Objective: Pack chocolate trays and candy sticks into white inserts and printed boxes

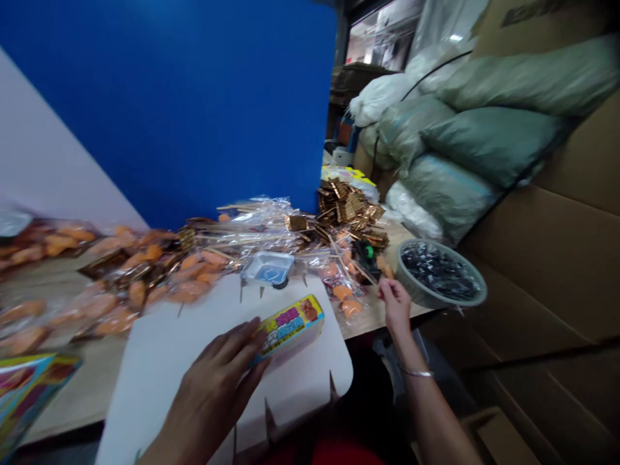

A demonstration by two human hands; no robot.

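Note:
My left hand (225, 368) is closed on one end of a small printed box (290, 326) in yellow, pink and blue, which stands on a white board (194, 342). To the right, my right hand (396, 302) has its fingers pinched together beside a grey tub (477, 284). What they hold, if anything, is too small to make out. Close to those fingertips are a black tape dispenser (363, 257) with a green core and a thin wooden stick (361, 268). Behind the box, a shallow foil tray (268, 268) rests on the board's far edge.
Black wrapped packets (438, 268) fill the tub. Orange pieces in clear wrappers (194, 284) and gold packets (349, 210) lie heaped behind the board. A blue panel (217, 110) rises behind them. Stuffed sacks (494, 139) and cartons (533, 258) stand right; another printed box (33, 394) is at left.

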